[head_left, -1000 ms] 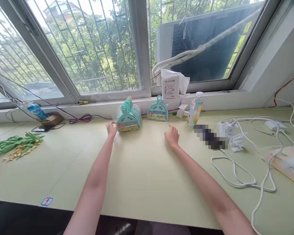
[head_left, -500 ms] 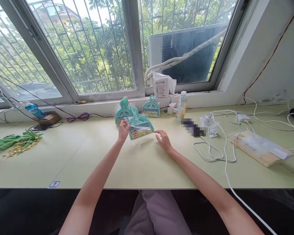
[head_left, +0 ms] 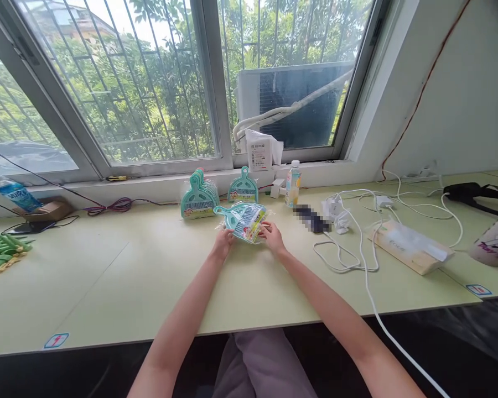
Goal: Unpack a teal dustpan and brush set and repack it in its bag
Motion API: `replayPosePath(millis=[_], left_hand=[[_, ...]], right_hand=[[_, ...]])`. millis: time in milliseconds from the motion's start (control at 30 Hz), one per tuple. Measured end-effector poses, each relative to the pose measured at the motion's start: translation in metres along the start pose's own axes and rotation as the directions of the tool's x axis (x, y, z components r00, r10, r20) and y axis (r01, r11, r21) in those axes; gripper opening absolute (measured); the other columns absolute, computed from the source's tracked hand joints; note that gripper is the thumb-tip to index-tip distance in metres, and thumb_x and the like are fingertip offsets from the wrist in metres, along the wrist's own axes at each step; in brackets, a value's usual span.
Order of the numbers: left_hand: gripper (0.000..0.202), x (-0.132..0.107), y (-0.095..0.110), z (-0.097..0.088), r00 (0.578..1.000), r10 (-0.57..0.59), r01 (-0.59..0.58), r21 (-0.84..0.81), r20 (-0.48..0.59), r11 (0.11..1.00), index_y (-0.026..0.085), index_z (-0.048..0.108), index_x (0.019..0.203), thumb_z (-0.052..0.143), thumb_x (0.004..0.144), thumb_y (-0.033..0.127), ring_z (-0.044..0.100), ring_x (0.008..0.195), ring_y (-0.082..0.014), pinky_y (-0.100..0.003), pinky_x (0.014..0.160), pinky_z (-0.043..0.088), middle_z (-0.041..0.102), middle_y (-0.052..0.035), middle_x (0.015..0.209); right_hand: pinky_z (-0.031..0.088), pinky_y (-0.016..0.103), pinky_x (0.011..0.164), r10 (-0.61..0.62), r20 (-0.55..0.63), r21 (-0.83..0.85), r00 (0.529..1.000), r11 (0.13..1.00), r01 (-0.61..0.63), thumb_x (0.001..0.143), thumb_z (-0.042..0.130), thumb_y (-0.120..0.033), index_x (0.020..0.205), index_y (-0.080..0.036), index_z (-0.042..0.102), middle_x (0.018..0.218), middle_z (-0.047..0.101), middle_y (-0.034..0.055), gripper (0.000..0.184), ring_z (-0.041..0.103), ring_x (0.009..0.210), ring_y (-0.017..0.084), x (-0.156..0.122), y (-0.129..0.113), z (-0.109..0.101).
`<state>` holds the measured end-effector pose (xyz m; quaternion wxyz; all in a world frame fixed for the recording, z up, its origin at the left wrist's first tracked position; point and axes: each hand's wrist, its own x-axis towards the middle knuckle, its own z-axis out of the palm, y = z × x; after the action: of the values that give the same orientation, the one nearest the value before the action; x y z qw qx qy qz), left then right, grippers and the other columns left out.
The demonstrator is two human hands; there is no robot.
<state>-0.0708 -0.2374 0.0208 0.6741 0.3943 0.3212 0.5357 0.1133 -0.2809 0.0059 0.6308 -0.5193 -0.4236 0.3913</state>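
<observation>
A teal dustpan-and-brush set (head_left: 237, 219) in clear plastic wrap is held just in front of me, tilted with its handle toward the left. My left hand (head_left: 224, 242) grips its lower left side, fingers partly hidden behind the wrap. On the right, my right hand (head_left: 273, 237) has its fingers closed on the edge by the printed card. Behind it, by the window ledge, a row of similar wrapped dustpans (head_left: 197, 198) stands upright. One more wrapped dustpan (head_left: 243, 188) stands separately to their right.
A drink bottle (head_left: 292, 183), a tissue pack (head_left: 259, 153) and white cables (head_left: 351, 260) lie right of centre. A wooden box (head_left: 410, 247) and a patterned cup (head_left: 496, 243) are further right. Green pods (head_left: 2, 251) and a blue-labelled bottle (head_left: 20, 197) are at the left.
The held dustpan set has turned, its handle going from upward to leftward. My left hand moved down to its lower side; my right hand closed on its edge. The view swung right.
</observation>
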Motion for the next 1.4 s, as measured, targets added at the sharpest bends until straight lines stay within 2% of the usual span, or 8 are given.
replayPosePath(millis=[200, 567, 733, 900, 1000, 1133, 1233, 1400], left_hand=[[0.040, -0.002, 0.008, 0.004, 0.976, -0.113, 0.094, 0.106, 0.188, 0.990, 0.022, 0.061, 0.103, 0.073, 0.068, 0.037, 0.065, 0.080, -0.0169, -0.031, 0.069, 0.056, 0.068, -0.0044, 0.099], [0.033, 0.010, 0.028, -0.036, 0.958, 0.091, -0.007, 0.295, -0.271, 0.955, 0.018, 0.063, 0.102, 0.055, 0.084, 0.044, 0.068, 0.083, -0.0209, -0.034, 0.072, 0.055, 0.070, -0.0111, 0.090], [0.036, 0.006, 0.067, -0.090, 0.495, 0.414, 0.139, 0.541, -0.763, 0.830, 0.016, 0.056, 0.117, 0.031, 0.091, 0.022, 0.058, 0.114, -0.0278, -0.048, 0.092, 0.048, 0.062, -0.0177, 0.117], [0.077, -0.012, 0.078, -0.084, 0.208, 0.754, 0.280, 0.776, -0.623, 0.565, 0.011, 0.012, 0.146, 0.052, 0.081, 0.020, 0.007, 0.144, -0.0352, -0.061, 0.113, 0.011, 0.010, -0.0252, 0.154], [0.070, -0.010, 0.058, -0.045, 0.461, 0.828, 0.011, 0.935, -0.319, 0.354, 0.016, 0.017, 0.146, 0.051, 0.086, 0.031, 0.007, 0.145, -0.0304, -0.056, 0.115, 0.010, 0.013, -0.0188, 0.155], [0.056, 0.000, 0.008, 0.002, 0.974, 0.225, -0.172, 0.623, -0.007, 0.763, 0.020, 0.031, 0.141, 0.041, 0.092, 0.046, 0.056, 0.116, -0.0250, -0.046, 0.097, 0.046, 0.056, -0.0162, 0.127], [0.068, 0.002, -0.019, 0.012, 0.993, 0.059, -0.105, 0.555, 0.101, 0.825, 0.019, 0.032, 0.141, 0.058, 0.084, 0.046, 0.064, 0.092, -0.0235, -0.037, 0.070, 0.056, 0.062, -0.0142, 0.114], [0.053, 0.007, -0.018, -0.001, 0.947, 0.315, -0.226, 0.571, -0.060, 0.789, 0.019, 0.046, 0.135, 0.055, 0.085, 0.033, 0.063, 0.092, -0.0212, -0.032, 0.071, 0.055, 0.063, -0.0106, 0.114]], right_hand=[[0.060, 0.034, 0.078, 0.231, -0.110, 0.220, 0.967, 0.954, -0.203, 0.075, 0.069, -0.018, 0.111, -0.026, 0.041, 0.099, 0.068, 0.0037, 0.046, 0.069, 0.089, 0.018, 0.006, 0.002, -0.009], [0.060, 0.036, 0.073, 0.119, -0.100, 0.027, 0.988, 0.993, -0.117, 0.066, 0.077, -0.013, 0.144, -0.023, 0.022, 0.084, 0.068, 0.0018, 0.096, 0.068, 0.089, 0.023, 0.013, -0.022, -0.026], [0.060, 0.034, 0.077, 0.155, -0.143, 0.213, 0.977, 0.969, -0.123, 0.066, 0.077, -0.010, 0.132, -0.021, 0.041, 0.088, 0.070, 0.0036, 0.076, 0.069, 0.089, 0.021, 0.022, -0.020, -0.043], [0.059, 0.031, 0.084, 0.193, -0.110, 0.383, 0.975, 0.913, -0.138, 0.070, 0.073, -0.010, 0.093, -0.018, 0.061, 0.095, 0.071, 0.0050, 0.027, 0.069, 0.090, 0.019, 0.026, -0.015, -0.044], [0.059, 0.031, 0.085, 0.189, -0.086, 0.409, 0.978, 0.902, -0.139, 0.071, 0.073, -0.010, 0.092, -0.019, 0.061, 0.097, 0.071, 0.0043, 0.026, 0.069, 0.091, 0.019, 0.024, -0.016, -0.041], [0.059, 0.030, 0.084, 0.138, 0.039, 0.360, 0.990, 0.922, -0.143, 0.074, 0.069, -0.010, 0.096, -0.018, 0.062, 0.099, 0.071, 0.0040, 0.024, 0.069, 0.091, 0.018, 0.017, -0.019, -0.036], [0.060, 0.027, 0.077, 0.138, 0.177, 0.218, 0.974, 0.960, -0.176, 0.079, 0.065, -0.010, 0.097, -0.017, 0.063, 0.097, 0.072, 0.0050, 0.020, 0.070, 0.084, 0.016, 0.015, -0.019, -0.033], [0.051, 0.020, 0.041, 0.394, 0.158, -0.183, 0.905, 0.913, -0.365, 0.084, 0.060, -0.012, 0.082, -0.009, 0.064, 0.067, 0.069, 0.0073, 0.005, 0.063, 0.046, 0.013, 0.022, -0.020, -0.041]])
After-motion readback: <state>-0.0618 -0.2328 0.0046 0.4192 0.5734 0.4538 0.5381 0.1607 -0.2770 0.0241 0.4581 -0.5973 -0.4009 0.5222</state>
